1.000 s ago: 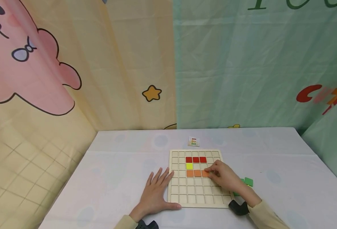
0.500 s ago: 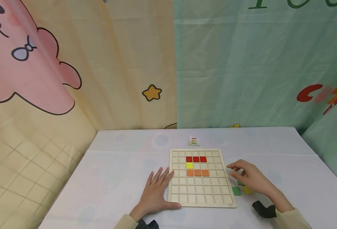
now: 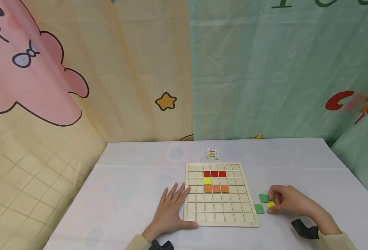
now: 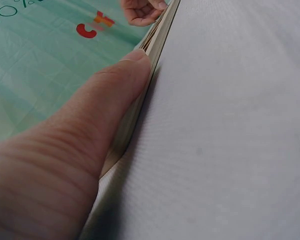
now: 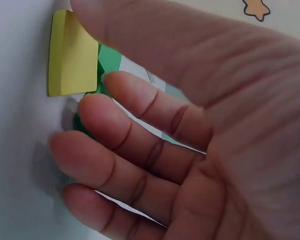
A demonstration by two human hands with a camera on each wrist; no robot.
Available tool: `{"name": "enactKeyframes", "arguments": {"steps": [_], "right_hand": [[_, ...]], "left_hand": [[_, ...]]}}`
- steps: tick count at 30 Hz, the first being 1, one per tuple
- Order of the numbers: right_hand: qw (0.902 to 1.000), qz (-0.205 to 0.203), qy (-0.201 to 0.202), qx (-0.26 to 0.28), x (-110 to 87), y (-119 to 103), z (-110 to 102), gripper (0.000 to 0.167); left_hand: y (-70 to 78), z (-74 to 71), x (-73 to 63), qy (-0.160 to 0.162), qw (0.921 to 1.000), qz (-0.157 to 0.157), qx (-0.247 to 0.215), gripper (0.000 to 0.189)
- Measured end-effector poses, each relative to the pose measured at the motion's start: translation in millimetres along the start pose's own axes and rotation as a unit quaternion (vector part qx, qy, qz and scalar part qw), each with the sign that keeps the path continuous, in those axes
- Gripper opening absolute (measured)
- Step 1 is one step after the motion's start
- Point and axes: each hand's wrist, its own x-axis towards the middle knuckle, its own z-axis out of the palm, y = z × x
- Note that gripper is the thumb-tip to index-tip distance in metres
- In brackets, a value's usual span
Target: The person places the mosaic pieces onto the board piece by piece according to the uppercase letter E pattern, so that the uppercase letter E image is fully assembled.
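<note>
My left hand (image 3: 169,211) lies with fingers spread at the left side of a wooden grid board (image 3: 215,217). Its thumb (image 4: 107,92) presses along the board's near edge. Set in the board are a row of red tiles (image 3: 214,174), one yellow tile (image 3: 207,181) and a row of orange tiles (image 3: 216,189). Right of the board, my right hand (image 3: 291,200) pinches a loose yellow tile (image 5: 75,55) between thumb and curled fingers. Green tiles (image 3: 259,208) lie beside it, partly hidden by the fingers.
A small pattern card (image 3: 212,154) lies behind the board on the pale tablecloth (image 3: 134,180). Printed curtains (image 3: 252,76) hang at the table's far side. Black wrist mounts (image 3: 305,230) sit at both wrists.
My right hand has left the last orange tile in the board and moved right and nearer, down to the loose yellow tile. The left hand has stayed in place.
</note>
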Motion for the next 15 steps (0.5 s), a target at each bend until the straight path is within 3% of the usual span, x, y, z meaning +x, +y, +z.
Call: {"name": "enactKeyframes", "arguments": {"steps": [9, 15], "right_hand": [[0.9983, 0.046, 0.028, -0.021, 1.2, -6, 0, 0.036], [0.9975, 0.055, 0.028, -0.033, 2.3, -11, 2, 0.030]], "left_hand": [[0.4, -1.1, 0.2, 0.000, 1.0000, 0.002, -0.001, 0.115], [-0.1, -0.9, -0.6, 0.004, 1.0000, 0.006, -0.001, 0.115]]}}
